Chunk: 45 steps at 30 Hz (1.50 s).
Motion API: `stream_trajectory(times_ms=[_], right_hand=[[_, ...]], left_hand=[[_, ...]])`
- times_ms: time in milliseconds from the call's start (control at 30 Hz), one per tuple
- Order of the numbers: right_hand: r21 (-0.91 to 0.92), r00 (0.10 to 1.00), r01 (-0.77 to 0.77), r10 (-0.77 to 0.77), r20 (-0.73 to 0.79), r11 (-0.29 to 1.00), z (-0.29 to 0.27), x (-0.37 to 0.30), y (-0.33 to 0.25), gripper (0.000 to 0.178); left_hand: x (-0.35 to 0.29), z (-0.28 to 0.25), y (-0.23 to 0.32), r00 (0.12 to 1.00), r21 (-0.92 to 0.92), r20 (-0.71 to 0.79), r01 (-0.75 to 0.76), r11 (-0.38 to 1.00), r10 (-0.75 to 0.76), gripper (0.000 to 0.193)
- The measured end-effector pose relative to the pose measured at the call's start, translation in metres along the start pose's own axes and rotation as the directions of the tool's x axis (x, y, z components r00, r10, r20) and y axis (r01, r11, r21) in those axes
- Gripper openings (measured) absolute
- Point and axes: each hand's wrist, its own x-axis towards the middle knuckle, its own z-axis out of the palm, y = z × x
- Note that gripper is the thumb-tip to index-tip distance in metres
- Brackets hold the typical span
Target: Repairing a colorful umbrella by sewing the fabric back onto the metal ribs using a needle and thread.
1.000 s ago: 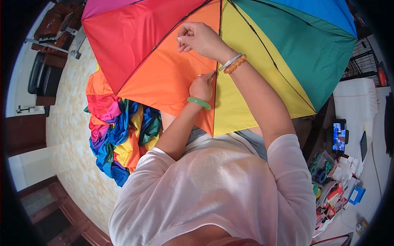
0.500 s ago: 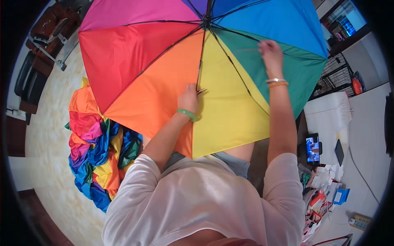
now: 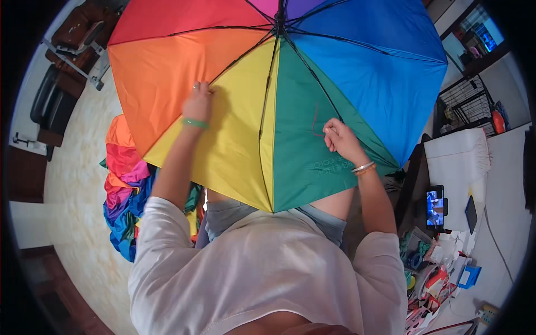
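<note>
An open rainbow umbrella [image 3: 234, 145] lies over my lap with its black ribs and central shaft [image 3: 280, 22] facing me. My left hand [image 3: 197, 109], with a green bangle at the wrist, is closed on the rib [image 3: 237, 62] between the orange and yellow panels. A small dark bit shows at its fingertips, too small to name. Over the green panel [image 3: 301, 162] my right hand [image 3: 341, 142] pinches a thin reddish thread [image 3: 314, 118], which curves up from the fingers. Whether a needle is in that pinch cannot be seen.
A heap of rainbow fabric [image 3: 125, 184] lies on the floor at left. On the right, a white surface bears a lit phone [image 3: 435, 206], a dark phone [image 3: 471, 215], a blue box [image 3: 470, 276] and clutter. A wire cage [image 3: 463, 103] stands beyond.
The umbrella has turned clockwise, bringing the green panel to the front. My left hand has moved left with the rib. My right hand has come down and nearer, with the thread.
</note>
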Motion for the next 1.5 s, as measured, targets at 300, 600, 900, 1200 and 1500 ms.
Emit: stream_trajectory(times_ms=[300,600,900,1200,1500], right_hand=[[0.357,0.932,0.248,-0.122,-0.341,0.901,0.024,-0.003,0.001,0.005],[0.307,0.905,0.247,-0.106,-0.412,0.919,0.035,-0.008,-0.006,0.005],[-0.512,0.883,0.290,-0.432,-0.182,0.809,0.007,0.066,-0.058,0.005],[-0.059,0.866,0.317,-0.314,-0.390,0.947,0.031,0.155,-0.035,0.012],[0.071,0.896,0.304,-0.261,-0.358,0.950,0.034,0.161,-0.031,0.012]], left_hand=[[-0.093,-0.007,0.171,0.899,-0.178,0.427,0.189,0.966,-0.097,0.027],[-0.095,-0.003,0.170,0.925,-0.261,0.358,0.230,0.938,-0.127,0.025],[-0.056,-0.006,0.139,0.961,-0.421,0.272,0.172,0.891,-0.057,0.021],[0.014,-0.028,0.145,0.886,-0.358,0.431,0.341,0.869,-0.170,0.034],[-0.083,-0.013,0.179,0.910,-0.322,0.415,0.154,0.934,-0.007,0.025]])
